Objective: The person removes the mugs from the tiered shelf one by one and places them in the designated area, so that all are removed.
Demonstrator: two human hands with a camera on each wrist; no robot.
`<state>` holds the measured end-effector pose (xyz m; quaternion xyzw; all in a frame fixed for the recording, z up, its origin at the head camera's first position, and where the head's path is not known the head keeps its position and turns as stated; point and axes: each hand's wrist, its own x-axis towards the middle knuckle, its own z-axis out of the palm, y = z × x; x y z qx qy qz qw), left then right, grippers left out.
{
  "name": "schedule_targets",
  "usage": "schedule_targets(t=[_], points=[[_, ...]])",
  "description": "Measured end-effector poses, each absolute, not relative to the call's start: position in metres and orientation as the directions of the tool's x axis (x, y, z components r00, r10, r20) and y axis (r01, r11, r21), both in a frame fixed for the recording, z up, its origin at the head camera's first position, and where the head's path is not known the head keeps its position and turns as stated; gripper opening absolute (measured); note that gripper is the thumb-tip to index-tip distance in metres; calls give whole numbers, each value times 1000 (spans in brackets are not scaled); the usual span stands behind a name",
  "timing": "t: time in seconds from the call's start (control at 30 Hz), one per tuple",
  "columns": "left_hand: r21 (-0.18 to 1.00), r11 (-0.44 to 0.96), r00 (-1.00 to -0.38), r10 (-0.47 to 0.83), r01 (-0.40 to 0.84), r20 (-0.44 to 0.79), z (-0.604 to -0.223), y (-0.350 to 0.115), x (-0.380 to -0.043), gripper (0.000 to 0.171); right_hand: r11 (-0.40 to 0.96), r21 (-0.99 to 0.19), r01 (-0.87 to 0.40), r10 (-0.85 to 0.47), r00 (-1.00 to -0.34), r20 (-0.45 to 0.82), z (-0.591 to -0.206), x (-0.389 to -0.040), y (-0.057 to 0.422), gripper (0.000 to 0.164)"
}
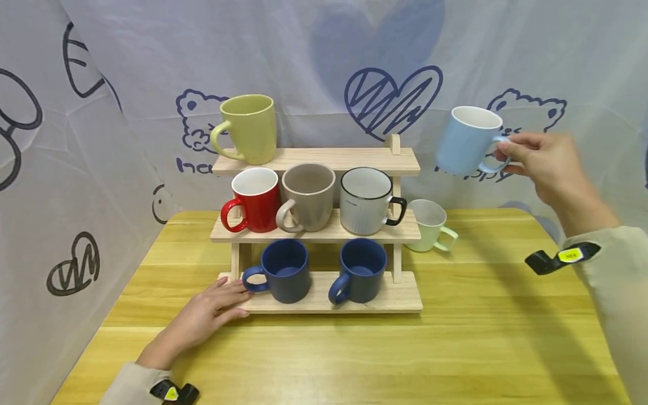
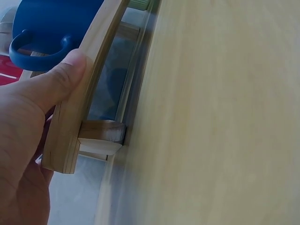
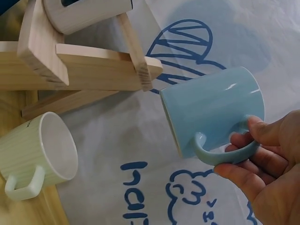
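Observation:
A light blue mug [image 1: 463, 143] is held up in the air, right of the wooden shelf rack [image 1: 349, 160]. My right hand [image 1: 549, 163] grips the mug by its handle; in the right wrist view its fingers [image 3: 262, 164] wrap the handle. My left hand [image 1: 210, 312] holds the left end of the rack's bottom board [image 1: 324, 301]. Seen from the left wrist, the thumb [image 2: 63, 77] lies on the board close to a blue mug's handle, with the other fingers partly hidden behind the board's end. Two dark blue mugs [image 1: 286, 273] stand on that bottom board.
On the middle board stand a red mug [image 1: 260, 205], a taupe mug [image 1: 314, 202] and a white mug [image 1: 364, 205] with black handle. A yellow-green mug [image 1: 255, 132] stands top left. Behind the rack's right side, a pale green mug [image 1: 427, 228] stands on the wooden table [image 1: 354, 360].

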<state>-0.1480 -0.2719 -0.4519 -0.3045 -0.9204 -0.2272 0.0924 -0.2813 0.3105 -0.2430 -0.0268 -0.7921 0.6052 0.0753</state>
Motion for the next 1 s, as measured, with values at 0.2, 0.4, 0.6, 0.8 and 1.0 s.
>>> schedule_targets(t=[0.2, 0.4, 0.6, 0.8, 1.0], points=[[366, 720, -807, 504, 590, 308, -453, -271, -148, 38, 264, -964, -43, 145, -986, 84, -256, -278, 315, 12], [383, 726, -820, 478, 571, 316, -454, -269, -148, 35, 297, -954, -52, 151, -983, 101, -268, -277, 319, 6], [383, 724, -818, 473, 573, 328, -455, -269, -148, 34, 369, -929, -16, 166, -983, 82, -278, -274, 322, 19], [383, 725, -818, 475, 573, 325, -455, -269, -148, 34, 392, -920, -4, 154, -986, 70, -289, -271, 326, 20], [388, 729, -824, 473, 564, 311, -455, -269, -148, 34, 359, -933, -20, 157, -984, 81, -301, -269, 331, 5]])
